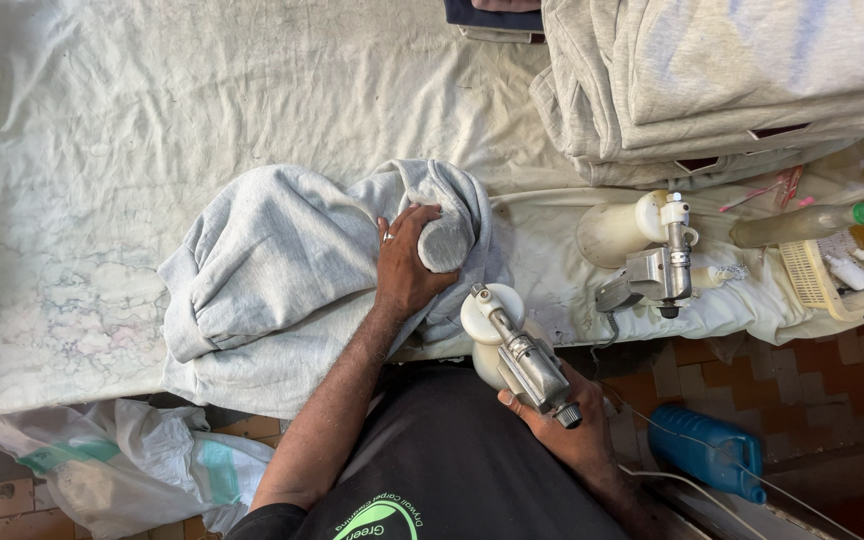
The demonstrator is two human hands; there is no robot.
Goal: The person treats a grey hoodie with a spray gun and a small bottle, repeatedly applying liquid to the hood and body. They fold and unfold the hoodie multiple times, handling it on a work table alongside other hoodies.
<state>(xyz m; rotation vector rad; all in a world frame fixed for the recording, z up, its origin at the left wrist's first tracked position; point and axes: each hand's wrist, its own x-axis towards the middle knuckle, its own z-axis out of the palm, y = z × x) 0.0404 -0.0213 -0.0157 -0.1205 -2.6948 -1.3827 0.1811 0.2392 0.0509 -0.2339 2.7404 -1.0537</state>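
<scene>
Left hand (407,262) grips grey garment (272,280); right hand (562,425) holds spray gun (512,345).

Two spray guns (517,350) (652,262), one grey sweatshirt (272,270), one blue jug (707,450)

There is a single view, taken from a camera worn on the person's head. It looks almost straight down over the chest and both forearms, so the person's dark shirt fills the bottom edge. The near edge of the cloth-covered desk (102,150) crosses the middle of the frame, and the desk top runs to the upper edge. The camera sits close, at arm's reach. Tiled floor (732,390) shows below the desk at the lower right and lower left.
</scene>
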